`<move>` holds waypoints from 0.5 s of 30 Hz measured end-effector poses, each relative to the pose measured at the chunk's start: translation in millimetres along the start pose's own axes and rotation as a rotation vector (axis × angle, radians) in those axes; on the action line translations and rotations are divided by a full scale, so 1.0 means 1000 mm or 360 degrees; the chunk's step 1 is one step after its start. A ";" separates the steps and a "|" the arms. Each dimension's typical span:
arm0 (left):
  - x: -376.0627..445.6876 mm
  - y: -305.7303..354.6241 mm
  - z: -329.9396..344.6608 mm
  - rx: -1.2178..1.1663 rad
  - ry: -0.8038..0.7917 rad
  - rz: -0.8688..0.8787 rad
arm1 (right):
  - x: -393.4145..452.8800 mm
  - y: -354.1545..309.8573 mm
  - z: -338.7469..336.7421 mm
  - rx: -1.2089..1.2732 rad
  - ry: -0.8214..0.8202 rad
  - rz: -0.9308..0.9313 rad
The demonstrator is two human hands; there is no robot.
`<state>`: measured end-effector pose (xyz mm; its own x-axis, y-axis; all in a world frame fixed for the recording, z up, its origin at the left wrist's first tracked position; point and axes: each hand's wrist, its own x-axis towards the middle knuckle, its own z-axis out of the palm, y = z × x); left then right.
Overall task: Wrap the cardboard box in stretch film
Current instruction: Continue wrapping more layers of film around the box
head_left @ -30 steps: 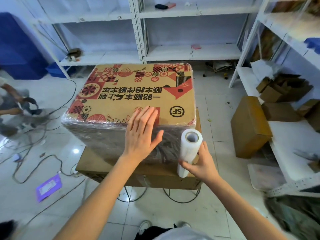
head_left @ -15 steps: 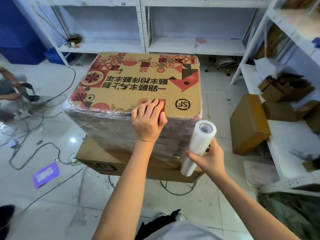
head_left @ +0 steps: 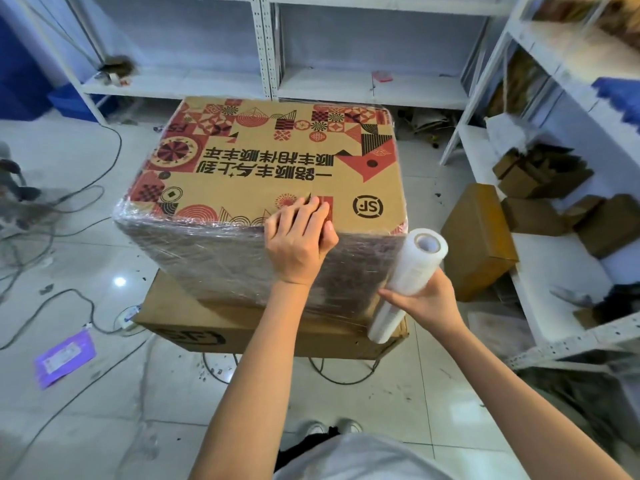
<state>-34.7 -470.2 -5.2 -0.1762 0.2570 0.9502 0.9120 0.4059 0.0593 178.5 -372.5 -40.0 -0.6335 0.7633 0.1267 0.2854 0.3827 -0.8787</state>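
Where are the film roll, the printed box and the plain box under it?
film roll (head_left: pixel 412 271), head view, on the white side of the roll above the fingers
printed box (head_left: pixel 277 157), head view, on its top face
plain box (head_left: pixel 277 330), head view, on its front wall

Left hand (head_left: pixel 300 244) reaches forward, fingers bent over an edge; right hand (head_left: pixel 427 301) grips a cylinder.
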 end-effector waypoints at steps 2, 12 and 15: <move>0.000 0.001 0.000 -0.0024 0.0005 -0.0004 | 0.003 -0.002 -0.001 -0.0022 0.0055 0.0020; 0.000 0.002 -0.004 -0.0074 -0.0154 -0.0088 | 0.016 -0.007 -0.008 0.0264 -0.0182 -0.0071; 0.000 0.002 -0.006 -0.0069 -0.0209 -0.0071 | 0.021 -0.017 -0.018 0.0394 -0.0323 -0.0117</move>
<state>-30.1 -474.8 -2.8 -0.2611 0.3534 0.8983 0.9168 0.3821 0.1161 173.1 -353.5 -13.8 -0.7833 0.6097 0.1216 0.0659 0.2759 -0.9589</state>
